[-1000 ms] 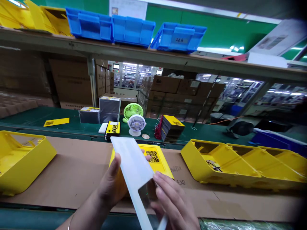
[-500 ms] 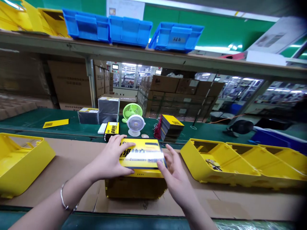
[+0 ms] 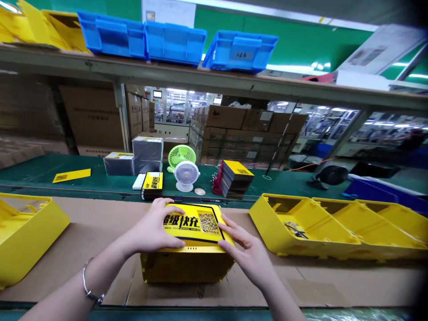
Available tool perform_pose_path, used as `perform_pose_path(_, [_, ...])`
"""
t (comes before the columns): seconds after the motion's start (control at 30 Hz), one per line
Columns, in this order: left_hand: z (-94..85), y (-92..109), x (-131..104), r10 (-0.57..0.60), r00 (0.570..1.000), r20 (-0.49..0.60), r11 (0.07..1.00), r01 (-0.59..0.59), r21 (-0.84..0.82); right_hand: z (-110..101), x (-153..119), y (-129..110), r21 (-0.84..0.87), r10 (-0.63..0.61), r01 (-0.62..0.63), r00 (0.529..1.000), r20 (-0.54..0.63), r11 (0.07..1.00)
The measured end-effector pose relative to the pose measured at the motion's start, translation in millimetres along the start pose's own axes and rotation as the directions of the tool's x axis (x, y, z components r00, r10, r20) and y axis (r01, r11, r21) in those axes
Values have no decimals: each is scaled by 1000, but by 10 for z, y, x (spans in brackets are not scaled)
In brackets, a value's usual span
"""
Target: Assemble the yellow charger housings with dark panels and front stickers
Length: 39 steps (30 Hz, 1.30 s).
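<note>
A flat yellow panel (image 3: 191, 217) with black print, a QR code and a dark border lies on the top face of a yellow plastic housing (image 3: 197, 250). The housing's open dark side faces me. My left hand (image 3: 159, 227) grips the panel's left end, thumb along the near edge and fingers over the far edge. At the right end my right hand (image 3: 245, 245) holds the panel's edge between thumb and fingers, near the QR code. The panel sits flat or almost flat; whether it touches all round I cannot tell.
Yellow housings stand right (image 3: 307, 236) and left (image 3: 30, 240) on the cardboard (image 3: 107, 272). Behind are a stack of panels (image 3: 236, 180), red wires (image 3: 218, 180), a white fan (image 3: 186, 175), a green fan (image 3: 181, 156) and a printed pack (image 3: 153, 183). Blue bins (image 3: 175, 42) line the shelf.
The panel has come down flatter onto the housing, and its glare is gone, so the QR code shows. My right hand has closed in on the panel's right end.
</note>
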State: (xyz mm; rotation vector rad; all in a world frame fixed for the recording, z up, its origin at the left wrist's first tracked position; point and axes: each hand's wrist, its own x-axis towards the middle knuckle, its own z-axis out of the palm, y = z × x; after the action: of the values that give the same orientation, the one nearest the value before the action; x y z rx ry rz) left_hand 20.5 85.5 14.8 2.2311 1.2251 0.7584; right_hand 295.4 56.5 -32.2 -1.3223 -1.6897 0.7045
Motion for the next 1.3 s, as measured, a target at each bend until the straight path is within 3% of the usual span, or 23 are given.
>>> perform_pose_path(0.2, [-2,45,108,49,998,51,999,-50,21,-39,51,65,236,47,-63,996,74,970])
perform_pose_path(0.37, [23,32,119,55,993,108,993,-66,100,-122,91,-24,164,87,-111,985,149,980])
perform_pose_path(0.5, [-5,-133,-21,44,990,137,995,-56,87,-205,165,-73,133,39,-76,965,261,988])
perform_pose_path(0.63, [-125,-329,-236,-40,988,147,998,46,-40,-242,338,-28,223,-14,-84,914,405,971])
perform_pose_path(0.7, [-162,-369,-302,-78,986,148,995,86,-46,-214,490,16,236,-31,-72,913,406,969])
perform_pose_path(0.77, [-150,-347,-310,-92,986,139,996,92,10,-145,678,57,133,4,-50,945,328,990])
perform_pose_path(0.83, [-85,-268,-260,-95,989,111,988,80,130,-37,855,70,-106,44,-23,979,198,994])
perform_pose_path(0.93, [78,-89,-116,-90,992,84,950,61,306,180,962,-23,-376,20,5,998,62,926])
perform_pose_path(1.03, [233,57,32,-50,991,123,937,4,350,392,818,-238,-467,-134,209,973,190,859])
perform_pose_path(1.13, [270,73,94,22,984,178,948,-77,310,455,594,-426,-488,-214,448,861,461,749])
perform_pose_path(1.2, [203,5,66,55,978,201,953,-112,282,367,507,-463,-491,-161,473,820,550,732])
perform_pose_path(1.3, [22,-157,-48,30,979,200,963,-82,255,120,486,-378,-547,-63,408,838,542,731])
